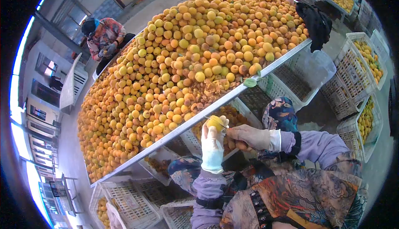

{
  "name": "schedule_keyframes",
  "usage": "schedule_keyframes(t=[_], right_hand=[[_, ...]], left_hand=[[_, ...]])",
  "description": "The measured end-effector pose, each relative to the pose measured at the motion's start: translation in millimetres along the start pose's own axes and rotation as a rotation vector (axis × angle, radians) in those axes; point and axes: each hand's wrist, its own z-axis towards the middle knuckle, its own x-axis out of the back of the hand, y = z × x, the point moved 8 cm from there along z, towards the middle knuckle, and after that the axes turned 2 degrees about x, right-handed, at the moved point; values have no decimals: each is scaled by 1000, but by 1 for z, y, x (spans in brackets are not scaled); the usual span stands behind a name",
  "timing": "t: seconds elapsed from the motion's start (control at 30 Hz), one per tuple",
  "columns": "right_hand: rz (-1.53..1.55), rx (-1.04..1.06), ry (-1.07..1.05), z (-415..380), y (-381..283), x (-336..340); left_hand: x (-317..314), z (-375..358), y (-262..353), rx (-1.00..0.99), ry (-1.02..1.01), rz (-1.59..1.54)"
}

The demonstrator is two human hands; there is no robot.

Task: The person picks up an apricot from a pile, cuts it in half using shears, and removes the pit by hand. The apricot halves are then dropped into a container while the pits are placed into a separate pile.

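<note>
My left hand, in a pale glove, is closed around a yellow apricot just below the metal edge of the fruit table. A thin knife blade lies against the apricot. Its handle is hidden in my gloved right hand, which is closed close beside the fruit. A large heap of apricots covers the sloping table beyond my hands. Peels and torn fruit pieces lie near the table's edge.
Plastic crates stand under and beside the table's metal edge. More fruit-filled crates are stacked at right. A dark cloth hangs over the table's corner. Another person sits at the far left side.
</note>
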Motion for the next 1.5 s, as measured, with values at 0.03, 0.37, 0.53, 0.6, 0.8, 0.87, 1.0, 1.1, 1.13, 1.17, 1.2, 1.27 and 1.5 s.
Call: schedule_keyframes(t=[0.03, 0.37, 0.53, 0.6, 0.8, 0.87, 1.0, 1.1, 1.13, 1.17, 1.2, 1.27, 1.5], right_hand=[[-8, 13, -27, 1, -1, 0], [-267, 211, 157, 26, 26, 13], [-56, 104, 37, 1, 2, 6], [58, -33, -25, 13, 27, 4], [-96, 236, 113, 31, 28, 4], [-89, 385, 148, 28, 28, 5], [-23, 15, 82, 18, 36, 6], [-75, -12, 10, -6, 1, 0], [-66, -12, 24, 3, 9, 1], [-68, -12, 22, 3, 9, -1], [-50, 75, 41, -3, -2, -4], [-33, 159, 59, 8, 8, -4], [64, -29, 129, -1, 15, 0]], left_hand=[[-4, 0, 4, -12, 14, 111], [-14, -1, -5, -47, 89, 122], [-24, -5, 8, 43, -48, 201], [-31, -4, 19, -68, -33, 253], [-29, -5, 13, -15, 43, 182], [-29, -8, 0, 124, 73, -40], [-19, -10, 0, 169, 108, -15], [-16, -4, 8, 50, -21, 166], [-13, -2, 10, 9, -21, 236], [-11, -1, 12, -32, -21, 306], [-12, -1, 11, -32, -20, 305], [-14, -4, 2, 20, -31, 141], [-10, -14, -7, 162, 170, 269]])
